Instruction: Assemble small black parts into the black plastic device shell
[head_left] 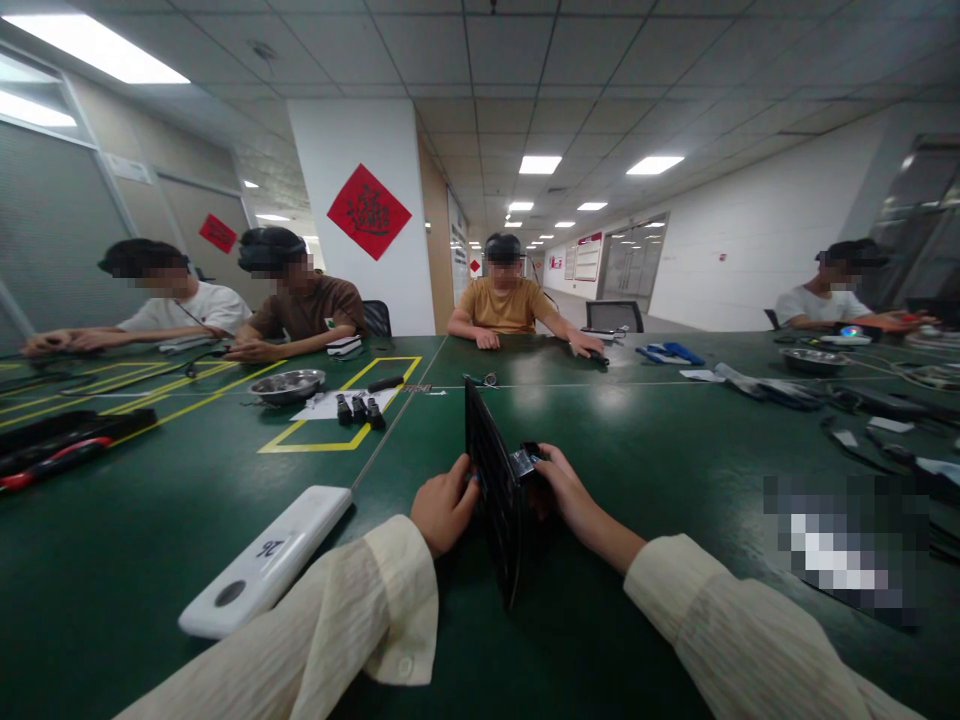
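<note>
A thin black flat panel [491, 490] stands on edge over the green table, its narrow side toward me. My left hand [444, 505] is closed on its left face, with the fingertips partly hidden. On the right side of the panel, my right hand [574, 495] pinches a small black-and-silver block [523, 461]. Whether that block is fixed to the panel or only pressed against it, I cannot tell. A white power bank [270, 560] marked 26 lies left of my left hand.
Several small black parts [360, 410] stand on white paper, with a metal bowl [287, 386] behind. A red-and-black tool [56, 465] lies far left. At right are a blurred-out object [847, 560] and cables. Several people sit around the table, one [499, 305] opposite me.
</note>
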